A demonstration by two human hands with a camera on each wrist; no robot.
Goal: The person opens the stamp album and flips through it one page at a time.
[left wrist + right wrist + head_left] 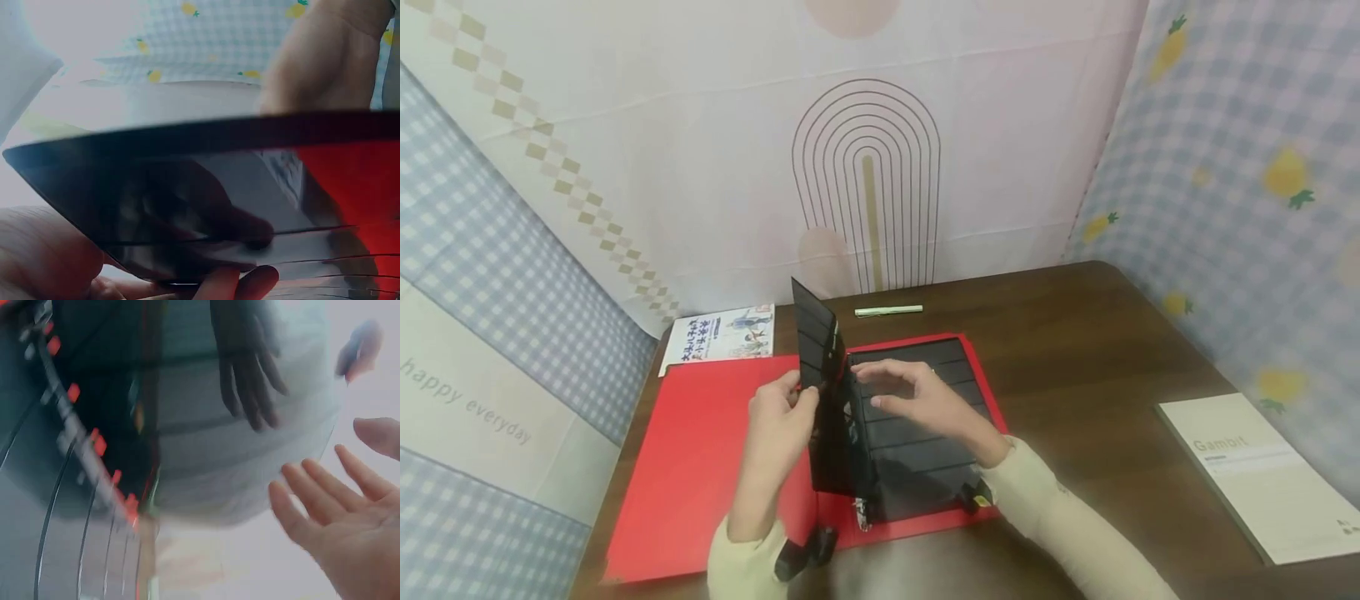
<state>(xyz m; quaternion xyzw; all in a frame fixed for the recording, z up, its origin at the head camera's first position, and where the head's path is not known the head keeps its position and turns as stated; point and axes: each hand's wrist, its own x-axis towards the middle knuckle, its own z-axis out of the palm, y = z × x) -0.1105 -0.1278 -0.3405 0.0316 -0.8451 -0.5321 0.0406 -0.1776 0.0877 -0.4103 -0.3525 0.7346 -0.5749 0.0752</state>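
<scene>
Fingers of the left hand (781, 421) pinch a raised black album page (817, 337); the right hand (921, 404), fingers loosely parted, hovers beside it over the open red album (700, 467).

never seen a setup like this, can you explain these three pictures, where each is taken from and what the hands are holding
There is no machine here, just a person's two bare hands. The wide picture comes from a camera worn on the head, looking forward and down. The other two come from cameras on the wrists, each looking close up at its own hand's work.

On the wooden table lies an open red binder with black pages. The left hand pinches a raised black page; the right hand is beside it, fingers apart, gripping nothing. Behind the binder are a pen and an illustrated book; off to the right lies a pale "Gambit" book.
</scene>
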